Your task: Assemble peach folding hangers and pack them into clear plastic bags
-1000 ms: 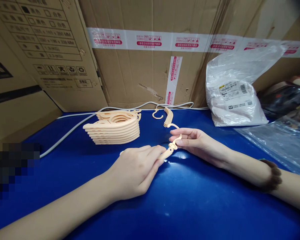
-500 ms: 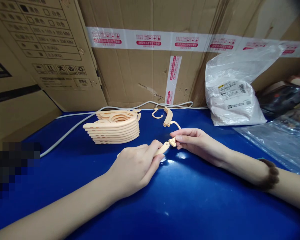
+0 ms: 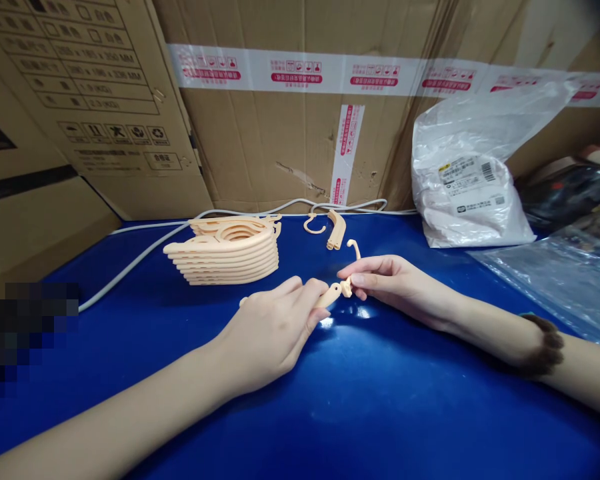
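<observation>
My left hand [image 3: 273,327] is closed around a cream plastic hanger arm [image 3: 331,295], and the rounded end with a small hole sticks out past my fingers. Between the thumb and fingertips of my right hand [image 3: 405,288] is a cream hanger hook [image 3: 354,249]. Its curved tip rises behind the fingers, while its knobbed base points at the end of the arm. The two parts are very close; whether they touch I cannot tell. Farther back lie a loose hook [image 3: 316,229] and several hanger arms [image 3: 335,231] grouped together.
A stack of cream folding hangers [image 3: 225,263] stands at the left on the blue table [image 3: 360,413]. Behind run a grey cable [image 3: 145,263] and cardboard boxes [image 3: 260,147]. To the right are a white plastic bag [image 3: 473,193] and a clear bag [image 3: 565,280].
The hook has turned in my right hand, so its curved tip now stands higher and its base faces the arm differently. My left hand keeps its hold, almost in place.
</observation>
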The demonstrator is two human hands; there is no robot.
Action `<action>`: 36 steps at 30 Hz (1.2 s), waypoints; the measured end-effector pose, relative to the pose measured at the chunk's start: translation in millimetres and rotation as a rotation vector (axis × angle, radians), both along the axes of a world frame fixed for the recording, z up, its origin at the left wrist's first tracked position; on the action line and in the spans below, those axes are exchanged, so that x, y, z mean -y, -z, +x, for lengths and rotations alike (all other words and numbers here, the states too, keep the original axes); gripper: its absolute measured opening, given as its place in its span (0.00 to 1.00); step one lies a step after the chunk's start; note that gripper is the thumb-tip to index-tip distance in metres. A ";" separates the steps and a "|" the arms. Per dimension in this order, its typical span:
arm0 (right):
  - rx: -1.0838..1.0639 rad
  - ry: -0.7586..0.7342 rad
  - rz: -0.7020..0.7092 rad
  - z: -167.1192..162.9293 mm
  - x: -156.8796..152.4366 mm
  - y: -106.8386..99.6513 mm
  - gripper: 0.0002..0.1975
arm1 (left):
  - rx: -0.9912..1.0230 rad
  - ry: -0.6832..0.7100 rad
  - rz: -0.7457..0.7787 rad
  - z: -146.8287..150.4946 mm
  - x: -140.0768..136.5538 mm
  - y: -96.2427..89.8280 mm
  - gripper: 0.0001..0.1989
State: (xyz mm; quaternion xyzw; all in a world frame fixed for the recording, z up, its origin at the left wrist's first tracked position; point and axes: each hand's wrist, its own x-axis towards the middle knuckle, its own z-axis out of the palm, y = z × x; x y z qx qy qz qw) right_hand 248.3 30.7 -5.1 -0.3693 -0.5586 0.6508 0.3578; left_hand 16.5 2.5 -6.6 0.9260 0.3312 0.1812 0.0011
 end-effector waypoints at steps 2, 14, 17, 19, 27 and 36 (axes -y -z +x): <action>0.029 -0.004 0.015 -1.1 0.7 -1.2 0.10 | -0.007 0.020 0.071 0.6 -0.2 -0.7 0.14; 0.116 0.042 0.057 -3.4 4.4 -4.9 0.11 | -0.061 0.019 0.427 3.7 1.9 0.5 0.19; 0.116 0.024 0.077 -2.9 4.8 -4.5 0.10 | -0.090 0.034 0.491 5.2 2.4 -0.2 0.18; 0.113 0.006 0.094 -2.5 4.7 -4.0 0.09 | -0.087 0.030 0.499 5.9 2.6 0.1 0.18; 0.230 0.038 0.209 -1.9 3.5 -6.8 0.09 | -0.072 0.012 0.451 7.6 1.8 0.1 0.20; 0.374 0.060 0.382 -3.0 11.1 -17.4 0.12 | -0.080 0.041 0.438 4.5 3.3 0.3 0.16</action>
